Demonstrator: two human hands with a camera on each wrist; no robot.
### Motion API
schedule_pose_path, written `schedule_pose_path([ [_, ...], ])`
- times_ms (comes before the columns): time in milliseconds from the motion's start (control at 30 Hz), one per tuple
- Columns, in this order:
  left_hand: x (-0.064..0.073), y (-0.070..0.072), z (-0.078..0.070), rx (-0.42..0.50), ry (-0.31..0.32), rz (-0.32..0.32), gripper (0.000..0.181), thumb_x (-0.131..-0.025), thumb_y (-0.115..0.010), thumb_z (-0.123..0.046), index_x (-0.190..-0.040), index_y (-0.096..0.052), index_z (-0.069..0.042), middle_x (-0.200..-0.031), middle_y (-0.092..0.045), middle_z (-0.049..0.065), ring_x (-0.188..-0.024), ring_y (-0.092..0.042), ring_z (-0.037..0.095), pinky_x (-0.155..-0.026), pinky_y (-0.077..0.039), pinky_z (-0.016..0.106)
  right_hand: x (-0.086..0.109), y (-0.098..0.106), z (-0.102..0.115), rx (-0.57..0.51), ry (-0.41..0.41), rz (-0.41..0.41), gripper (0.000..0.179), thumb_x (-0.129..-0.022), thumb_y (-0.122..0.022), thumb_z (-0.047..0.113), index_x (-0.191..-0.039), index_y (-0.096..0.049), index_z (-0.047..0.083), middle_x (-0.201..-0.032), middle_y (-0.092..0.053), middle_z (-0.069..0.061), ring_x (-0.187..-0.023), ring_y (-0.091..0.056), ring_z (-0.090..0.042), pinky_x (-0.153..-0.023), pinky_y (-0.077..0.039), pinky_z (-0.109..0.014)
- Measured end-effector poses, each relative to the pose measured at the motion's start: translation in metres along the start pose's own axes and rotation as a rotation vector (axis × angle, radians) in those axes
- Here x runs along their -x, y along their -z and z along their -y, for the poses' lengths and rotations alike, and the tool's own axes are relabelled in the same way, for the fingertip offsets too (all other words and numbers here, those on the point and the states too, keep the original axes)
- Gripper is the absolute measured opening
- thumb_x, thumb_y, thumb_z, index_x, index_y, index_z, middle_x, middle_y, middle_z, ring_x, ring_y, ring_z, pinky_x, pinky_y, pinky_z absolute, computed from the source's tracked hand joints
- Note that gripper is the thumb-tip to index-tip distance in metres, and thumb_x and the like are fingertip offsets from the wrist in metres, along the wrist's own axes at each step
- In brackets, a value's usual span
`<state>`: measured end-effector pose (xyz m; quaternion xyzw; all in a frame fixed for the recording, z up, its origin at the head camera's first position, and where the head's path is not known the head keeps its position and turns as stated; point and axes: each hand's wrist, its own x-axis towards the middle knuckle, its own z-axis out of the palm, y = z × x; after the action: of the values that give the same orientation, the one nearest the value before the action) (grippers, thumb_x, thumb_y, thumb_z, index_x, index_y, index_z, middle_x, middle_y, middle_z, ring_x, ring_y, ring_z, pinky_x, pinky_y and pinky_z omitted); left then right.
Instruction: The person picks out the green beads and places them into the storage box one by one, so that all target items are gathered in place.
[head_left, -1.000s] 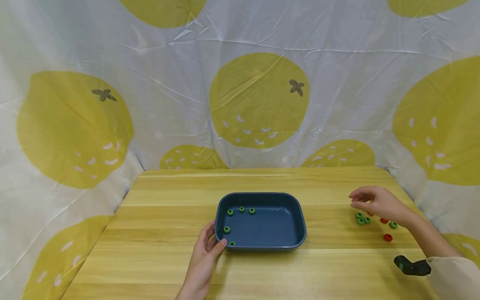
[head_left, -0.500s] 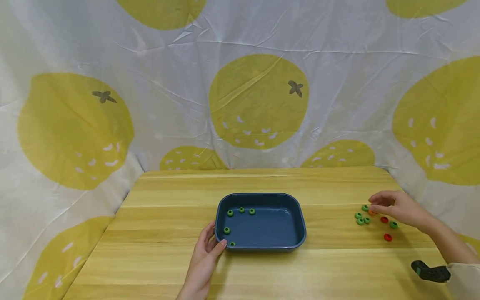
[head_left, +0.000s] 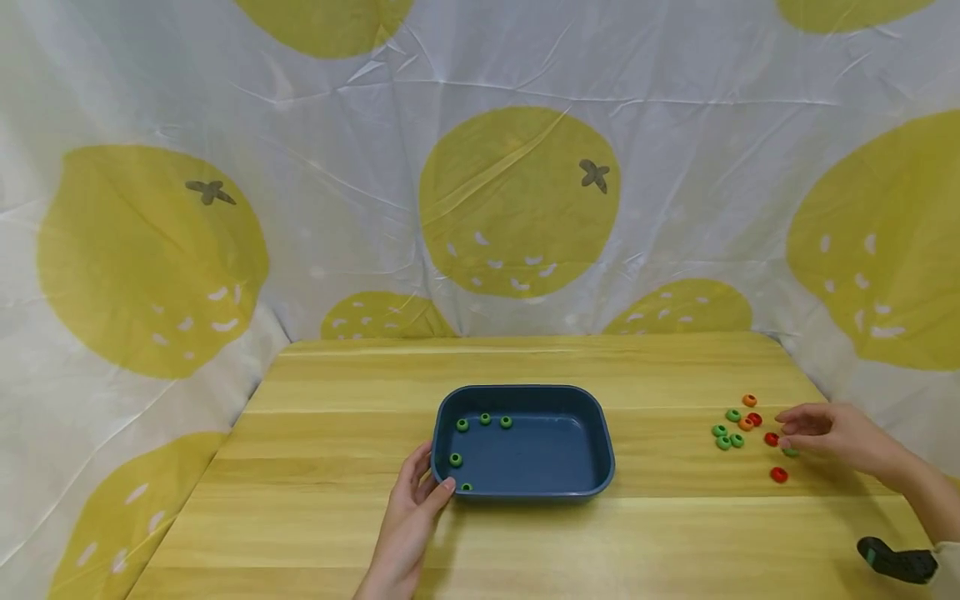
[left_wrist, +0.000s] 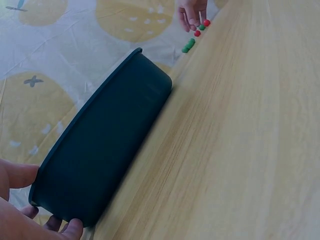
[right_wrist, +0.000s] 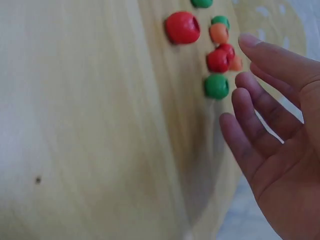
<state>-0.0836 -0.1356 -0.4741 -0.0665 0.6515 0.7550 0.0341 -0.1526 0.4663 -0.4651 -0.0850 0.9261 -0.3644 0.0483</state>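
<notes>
Gripping the near left corner of a dark blue, rounded rectangular tray (head_left: pixel 540 458), the left hand (head_left: pixel 408 517) has its thumb on the rim and its fingers curled against the side. Five small green pierced beads (head_left: pixel 456 459) lie inside — all toward the left. Farther right on the wood-grain tabletop (head_left: pixel 660 533), well apart from the tray, sit five round green beads (head_left: pixel 723 443), two orange beads (head_left: pixel 749 400) and three red beads (head_left: pixel 779 474). Just beside the rightmost green one hovers the right hand (head_left: pixel 847 435) — thumb and fingers apart, loosely bent.
</notes>
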Motion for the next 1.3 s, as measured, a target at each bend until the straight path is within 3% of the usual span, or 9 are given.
schedule_pose_path([
  [167, 0.001, 0.000, -0.002, 0.003, -0.004, -0.006, 0.067, -0.102, -0.062, 0.000, -0.160, -0.029, -0.005, -0.160, -0.033, 0.021, -0.146, -0.034, 0.042, -0.111, -0.042, 0.044, 0.004, 0.003, -0.015, -0.042, -0.058, 0.088, 0.047, -0.098, -0.072, 0.013, -0.129, -0.057, -0.020, -0.112, -0.069, -0.009, -0.090, -0.061, 0.001, -0.074, -0.055, -0.023],
  [300, 0.000, 0.001, -0.003, 0.004, -0.007, -0.007, 0.067, -0.102, -0.062, -0.001, -0.160, -0.029, -0.005, -0.160, -0.033, 0.021, -0.146, -0.033, 0.041, -0.112, -0.041, 0.044, 0.004, 0.002, -0.023, -0.064, -0.058, 0.116, 0.044, -0.097, -0.074, 0.011, -0.127, -0.059, -0.018, -0.106, -0.065, -0.005, -0.087, -0.057, -0.003, -0.073, -0.051, -0.023],
  [600, 0.000, 0.001, -0.003, 0.002, -0.003, -0.005, 0.067, -0.102, -0.062, -0.001, -0.160, -0.029, -0.006, -0.161, -0.032, 0.021, -0.147, -0.032, 0.042, -0.112, -0.040, 0.046, 0.004, -0.005, -0.025, 0.006, -0.045, 0.066, 0.026, -0.095, -0.076, 0.013, -0.112, -0.069, -0.006, -0.093, -0.061, -0.001, -0.078, -0.054, -0.008, -0.067, -0.048, -0.025],
  [833, 0.001, 0.001, -0.003, -0.001, -0.002, -0.002, 0.067, -0.102, -0.062, -0.001, -0.160, -0.029, -0.006, -0.161, -0.032, 0.022, -0.147, -0.033, 0.043, -0.111, -0.042, 0.045, 0.005, -0.006, -0.019, 0.057, -0.054, 0.039, 0.023, -0.094, -0.078, 0.016, -0.108, -0.072, -0.002, -0.091, -0.063, -0.001, -0.077, -0.054, -0.007, -0.067, -0.048, -0.025],
  [1100, 0.000, 0.001, 0.000, -0.001, -0.002, 0.001, 0.067, -0.102, -0.062, 0.000, -0.160, -0.029, -0.006, -0.160, -0.033, 0.022, -0.146, -0.033, 0.043, -0.110, -0.043, 0.044, 0.005, -0.001, -0.024, 0.066, 0.035, 0.066, 0.014, -0.094, -0.076, 0.006, -0.103, -0.072, -0.004, -0.086, -0.063, 0.004, -0.074, -0.054, -0.005, -0.063, -0.046, -0.024],
  [1300, 0.000, 0.000, 0.000, -0.005, 0.004, 0.001, 0.068, -0.102, -0.063, -0.001, -0.160, -0.029, -0.006, -0.160, -0.033, 0.022, -0.146, -0.034, 0.043, -0.110, -0.043, 0.045, 0.003, 0.004, -0.015, 0.054, 0.079, 0.066, 0.013, -0.094, -0.075, 0.005, -0.103, -0.070, -0.003, -0.089, -0.066, 0.005, -0.078, -0.058, -0.005, -0.065, -0.050, -0.023],
])
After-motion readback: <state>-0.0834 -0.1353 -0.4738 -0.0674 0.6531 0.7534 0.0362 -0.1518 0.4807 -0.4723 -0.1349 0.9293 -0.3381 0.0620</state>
